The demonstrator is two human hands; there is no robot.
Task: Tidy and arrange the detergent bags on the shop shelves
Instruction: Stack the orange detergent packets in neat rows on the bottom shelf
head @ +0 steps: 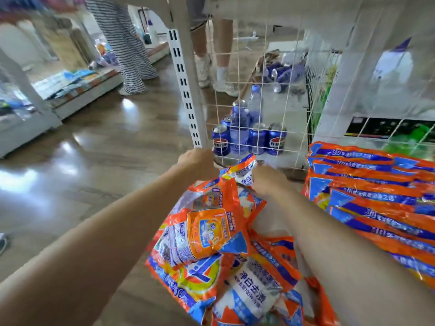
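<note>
Orange and blue detergent bags lie in a loose heap [211,243] on the low shelf in front of me. My left hand [195,161] and my right hand [266,180] both reach to the far end of the heap and grip an orange and white bag [244,168] near the wire grid. My left hand holds its left edge and my right hand its right edge; the fingers are mostly hidden behind the bag. A neat stack of the same bags [372,196] lies to the right.
A white wire grid panel [259,102] and a slotted upright post [186,90] stand just behind the bags. Blue cola cans and bottles [247,132] sit beyond the grid. Two people's legs [131,48] stand on the wooden floor farther back. Another low shelf [77,90] is at the left.
</note>
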